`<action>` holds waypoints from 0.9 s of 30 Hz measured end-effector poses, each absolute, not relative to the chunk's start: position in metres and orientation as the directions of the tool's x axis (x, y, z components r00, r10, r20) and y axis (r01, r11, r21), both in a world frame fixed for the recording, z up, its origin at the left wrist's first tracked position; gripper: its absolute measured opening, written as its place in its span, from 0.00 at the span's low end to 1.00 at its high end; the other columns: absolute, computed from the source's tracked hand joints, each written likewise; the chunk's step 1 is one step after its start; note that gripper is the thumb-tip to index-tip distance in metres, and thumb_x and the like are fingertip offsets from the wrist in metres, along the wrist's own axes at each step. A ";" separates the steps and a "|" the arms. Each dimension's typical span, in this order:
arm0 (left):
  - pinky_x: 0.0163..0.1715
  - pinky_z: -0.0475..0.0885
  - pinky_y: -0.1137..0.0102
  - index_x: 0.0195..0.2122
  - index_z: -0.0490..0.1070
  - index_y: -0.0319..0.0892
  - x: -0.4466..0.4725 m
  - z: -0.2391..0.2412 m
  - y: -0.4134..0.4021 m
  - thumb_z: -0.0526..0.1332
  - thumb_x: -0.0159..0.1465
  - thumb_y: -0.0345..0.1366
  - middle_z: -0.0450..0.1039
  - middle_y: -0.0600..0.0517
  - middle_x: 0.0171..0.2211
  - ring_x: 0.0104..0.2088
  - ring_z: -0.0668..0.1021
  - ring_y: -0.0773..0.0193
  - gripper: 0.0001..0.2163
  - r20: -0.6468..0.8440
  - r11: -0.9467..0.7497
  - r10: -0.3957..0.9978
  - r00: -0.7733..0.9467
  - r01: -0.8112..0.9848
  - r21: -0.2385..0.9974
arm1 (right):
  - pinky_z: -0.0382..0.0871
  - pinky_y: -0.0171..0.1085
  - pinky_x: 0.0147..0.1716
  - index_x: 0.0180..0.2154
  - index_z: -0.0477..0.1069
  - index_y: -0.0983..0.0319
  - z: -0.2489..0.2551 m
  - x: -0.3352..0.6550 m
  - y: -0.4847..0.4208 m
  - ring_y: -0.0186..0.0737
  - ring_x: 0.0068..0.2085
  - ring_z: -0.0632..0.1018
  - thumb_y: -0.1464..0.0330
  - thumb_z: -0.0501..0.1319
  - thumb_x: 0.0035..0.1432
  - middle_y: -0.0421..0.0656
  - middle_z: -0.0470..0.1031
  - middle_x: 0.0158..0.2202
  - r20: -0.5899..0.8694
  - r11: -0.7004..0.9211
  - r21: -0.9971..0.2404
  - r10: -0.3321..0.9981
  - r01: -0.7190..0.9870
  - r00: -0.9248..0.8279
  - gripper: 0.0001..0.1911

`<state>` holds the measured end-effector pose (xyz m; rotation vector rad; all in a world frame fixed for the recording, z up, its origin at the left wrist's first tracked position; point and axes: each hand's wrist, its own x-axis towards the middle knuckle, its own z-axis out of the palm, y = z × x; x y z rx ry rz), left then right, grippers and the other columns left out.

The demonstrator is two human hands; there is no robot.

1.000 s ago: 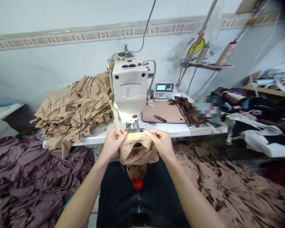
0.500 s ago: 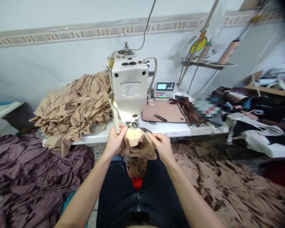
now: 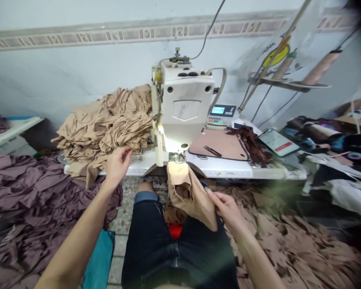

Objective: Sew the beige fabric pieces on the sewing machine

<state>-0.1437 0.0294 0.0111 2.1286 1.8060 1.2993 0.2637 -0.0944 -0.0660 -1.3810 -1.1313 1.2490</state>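
White tabletop [image 3: 225, 170] carries the sewing machine [image 3: 185, 100] at twelve o'clock before a pale wall [image 3: 78, 72], with a beige pile [image 3: 108, 124] toward ten. From the presser foot [image 3: 178, 158], the tan fabric piece [image 3: 200, 196] hangs past the front edge [image 3: 225, 176] toward six, pinched by the right hand [image 3: 228, 208] near five. The left hand [image 3: 118, 162], half curled, thumb apart, hovers between eight and nine. Speckled floor [image 3: 120, 218] shows in a narrow gap at seven.

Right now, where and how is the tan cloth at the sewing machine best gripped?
Probably by the right edge of the tan cloth, pinched from the right, where the right hand has it: the upper end lies at the presser foot, while this side hangs loose below the table edge.
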 end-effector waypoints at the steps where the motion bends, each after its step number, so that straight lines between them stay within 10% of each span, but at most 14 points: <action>1: 0.55 0.75 0.58 0.50 0.80 0.40 -0.147 0.015 0.035 0.57 0.72 0.41 0.83 0.41 0.48 0.50 0.82 0.49 0.15 0.568 -0.316 0.823 -0.010 0.822 0.473 | 0.51 0.35 0.20 0.22 0.74 0.62 -0.059 0.258 -0.095 0.33 0.21 0.60 0.39 0.70 0.54 0.37 0.63 0.19 -0.127 -0.126 -0.988 0.992 0.088 -0.005 0.33; 6: 0.67 0.67 0.51 0.60 0.77 0.39 -0.165 0.030 0.072 0.50 0.74 0.34 0.76 0.38 0.62 0.64 0.75 0.46 0.21 0.574 -0.346 0.810 0.120 0.888 0.303 | 0.64 0.36 0.25 0.26 0.80 0.62 -0.033 0.263 -0.103 0.38 0.26 0.71 0.44 0.70 0.58 0.42 0.74 0.23 -0.042 -0.012 -0.977 0.990 0.213 -0.137 0.28; 16: 0.58 0.68 0.52 0.55 0.79 0.38 -0.149 0.042 0.110 0.57 0.72 0.36 0.78 0.37 0.53 0.55 0.75 0.41 0.16 0.454 -0.242 0.877 0.160 0.962 0.126 | 0.67 0.42 0.24 0.31 0.86 0.55 -0.024 0.371 -0.103 0.41 0.25 0.79 0.49 0.80 0.47 0.51 0.83 0.30 0.009 -0.068 -0.991 0.822 0.114 0.569 0.18; 27: 0.52 0.69 0.55 0.42 0.74 0.41 -0.121 0.041 0.058 0.56 0.73 0.34 0.79 0.39 0.44 0.49 0.77 0.45 0.07 0.578 -0.381 0.781 0.237 0.914 0.139 | 0.67 0.38 0.28 0.22 0.78 0.61 -0.107 0.250 -0.119 0.42 0.26 0.74 0.36 0.67 0.53 0.43 0.74 0.21 -0.164 -0.119 -0.942 0.979 0.315 -0.119 0.34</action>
